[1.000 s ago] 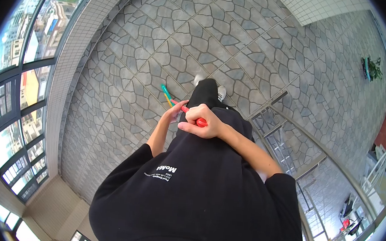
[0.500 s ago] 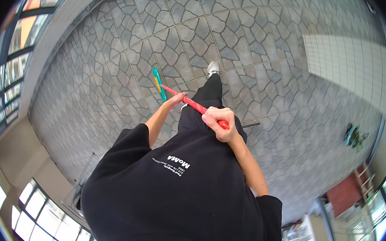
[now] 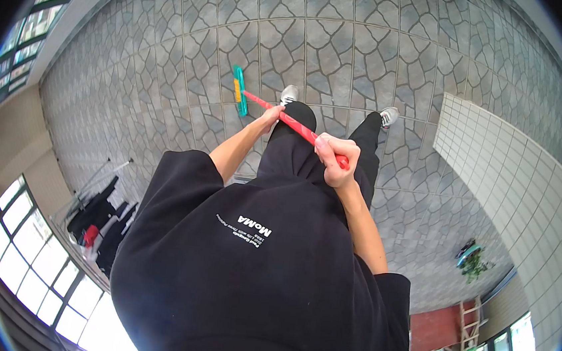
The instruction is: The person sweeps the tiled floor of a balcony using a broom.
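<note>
A broom with a red handle (image 3: 298, 127) slants across in front of my thighs. Its teal head (image 3: 241, 92), with a yellow strip on one side, rests on the stone-patterned floor ahead and to the left of my shoes. My left hand (image 3: 273, 114) is wrapped round the lower part of the handle. Near the top end, my right hand (image 3: 337, 159) grips it with closed fingers, and the red tip pokes out beside the hand. The bristles are too small to make out.
A low tiled wall (image 3: 495, 167) curves along the right side. Behind on the right are a potted plant (image 3: 477, 265) and a reddish-brown panel (image 3: 434, 333). A rack with dark clothes (image 3: 93, 216) stands at the left rear, near tall windows (image 3: 40, 255).
My view has turned and moved along the floor. Both shoes now show, and the broom head appears farther ahead. Both hands keep hold of the handle. The clothes rack has come into sight.
</note>
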`<state>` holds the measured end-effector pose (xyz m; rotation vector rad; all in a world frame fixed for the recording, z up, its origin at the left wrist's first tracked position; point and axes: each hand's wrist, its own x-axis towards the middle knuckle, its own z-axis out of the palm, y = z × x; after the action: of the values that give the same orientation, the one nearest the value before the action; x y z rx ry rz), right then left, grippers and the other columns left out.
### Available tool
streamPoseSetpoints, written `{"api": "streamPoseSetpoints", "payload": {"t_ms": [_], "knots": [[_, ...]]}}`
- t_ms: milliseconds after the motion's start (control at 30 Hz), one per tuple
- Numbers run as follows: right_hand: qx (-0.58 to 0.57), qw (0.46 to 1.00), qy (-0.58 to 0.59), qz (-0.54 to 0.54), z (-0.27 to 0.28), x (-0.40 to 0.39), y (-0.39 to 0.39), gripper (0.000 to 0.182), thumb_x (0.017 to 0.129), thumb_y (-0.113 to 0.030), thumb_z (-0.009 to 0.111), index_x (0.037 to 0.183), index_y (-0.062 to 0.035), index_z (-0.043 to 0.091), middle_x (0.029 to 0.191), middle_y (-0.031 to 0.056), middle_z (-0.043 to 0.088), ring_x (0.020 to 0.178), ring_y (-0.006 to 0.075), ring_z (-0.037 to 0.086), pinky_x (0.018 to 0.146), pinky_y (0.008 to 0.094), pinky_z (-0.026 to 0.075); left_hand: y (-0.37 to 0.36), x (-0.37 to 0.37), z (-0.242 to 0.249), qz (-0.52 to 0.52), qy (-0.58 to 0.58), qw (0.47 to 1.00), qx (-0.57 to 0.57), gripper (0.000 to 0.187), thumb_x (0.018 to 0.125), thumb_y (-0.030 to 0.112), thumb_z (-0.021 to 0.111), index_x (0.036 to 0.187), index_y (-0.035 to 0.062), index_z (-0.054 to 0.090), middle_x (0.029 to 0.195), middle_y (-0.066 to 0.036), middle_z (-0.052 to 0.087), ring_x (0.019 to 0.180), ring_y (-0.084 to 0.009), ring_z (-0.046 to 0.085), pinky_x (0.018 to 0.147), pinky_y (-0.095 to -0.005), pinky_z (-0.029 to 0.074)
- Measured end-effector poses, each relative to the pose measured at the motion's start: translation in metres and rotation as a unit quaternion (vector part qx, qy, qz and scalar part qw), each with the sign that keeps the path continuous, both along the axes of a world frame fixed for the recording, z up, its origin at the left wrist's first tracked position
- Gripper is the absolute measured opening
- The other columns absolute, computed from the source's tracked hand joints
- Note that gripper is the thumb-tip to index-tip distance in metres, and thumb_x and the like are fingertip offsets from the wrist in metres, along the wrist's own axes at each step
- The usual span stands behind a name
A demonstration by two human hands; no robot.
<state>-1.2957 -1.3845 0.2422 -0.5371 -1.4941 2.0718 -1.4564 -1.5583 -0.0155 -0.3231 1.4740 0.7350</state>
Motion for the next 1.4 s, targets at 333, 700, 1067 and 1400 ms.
{"api": "streamPoseSetpoints", "payload": {"t_ms": [333,700,1067,1400], "knots": [[0.083,0.992,-0.096,-0.014,0.051,0.151,0.181,0.024,0.085,0.001,0.049,0.063,0.0082,0.053,0.056,0.0062,0.052,0.049,0.0128,0.047,0.049,0.0255,0.036,0.229,0.164,0.018,0.136,0.109,0.984,0.031,0.058,0.085,0.046,0.056,0.118,-0.0014,0.057,0.136,-0.017,0.046,0.129,-0.0254,0.036,0.107,-0.0392,0.025],[0.031,0.991,0.051,-0.121,0.083,0.225,0.276,0.042,0.094,-0.007,0.04,0.054,-0.0119,0.028,0.045,-0.0015,0.029,0.043,0.0105,0.027,0.053,0.0321,0.036,0.349,0.266,0.044,0.205,0.123,0.971,0.028,0.04,0.07,0.035,0.064,0.09,0.0,0.065,0.121,-0.02,0.055,0.117,-0.0258,0.047,0.099,-0.0368,0.034],[-0.005,0.989,0.145,0.015,0.057,0.205,0.192,0.04,0.095,-0.01,0.04,0.056,-0.0105,0.033,0.051,0.0016,0.037,0.048,0.0142,0.035,0.058,0.0345,0.039,0.223,0.243,0.074,0.429,0.203,0.88,-0.027,0.034,0.072,0.037,0.065,0.077,0.0044,0.058,0.091,-0.012,0.056,0.096,-0.0213,0.051,0.088,-0.0355,0.04],[0.158,0.946,-0.099,0.266,0.068,0.148,0.2,0.027,0.089,-0.003,0.055,0.063,0.0034,0.05,0.056,0.0012,0.046,0.051,0.0065,0.038,0.047,0.0248,0.028,0.208,0.235,0.07,0.362,0.091,0.926,0.051,0.024,0.067,0.035,0.069,0.076,0.0145,0.06,0.076,0.002,0.059,0.073,-0.0116,0.057,0.056,-0.0267,0.041]]}}
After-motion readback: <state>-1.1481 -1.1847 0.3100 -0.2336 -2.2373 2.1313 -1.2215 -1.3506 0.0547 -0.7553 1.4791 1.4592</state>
